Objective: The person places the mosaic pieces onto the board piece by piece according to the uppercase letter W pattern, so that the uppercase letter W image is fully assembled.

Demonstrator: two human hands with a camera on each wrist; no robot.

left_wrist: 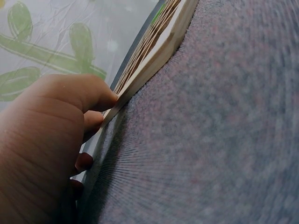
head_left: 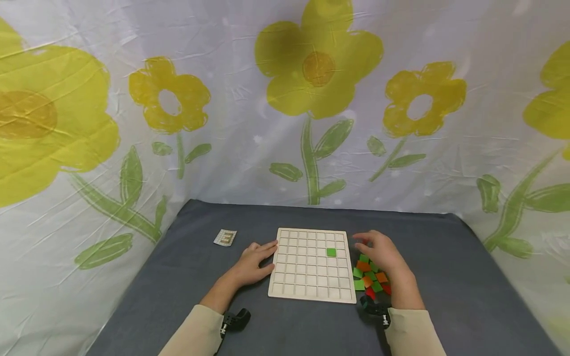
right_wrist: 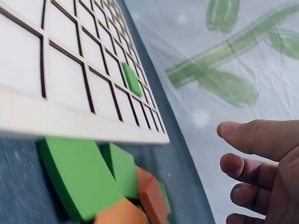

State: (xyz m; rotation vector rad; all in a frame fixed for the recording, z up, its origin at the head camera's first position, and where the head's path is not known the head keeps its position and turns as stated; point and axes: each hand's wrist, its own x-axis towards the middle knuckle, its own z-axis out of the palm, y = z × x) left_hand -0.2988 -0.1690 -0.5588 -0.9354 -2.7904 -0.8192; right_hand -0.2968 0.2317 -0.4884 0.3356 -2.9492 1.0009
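A pale wooden grid board lies flat on the table, with one green square tile in a cell toward its upper right. My left hand rests against the board's left edge, its fingertips and thumb touching the rim, as the left wrist view also shows. Over the loose tiles beside the board's right edge hovers my right hand. In the right wrist view its fingers are bent loosely, apart from the tiles, with nothing between them. The loose tiles are green, orange and red, heaped together.
A small printed card lies on the dark grey tablecloth to the left of the board. Behind the table hangs a white curtain with yellow flowers. Dark wrist devices are strapped at both sleeves.
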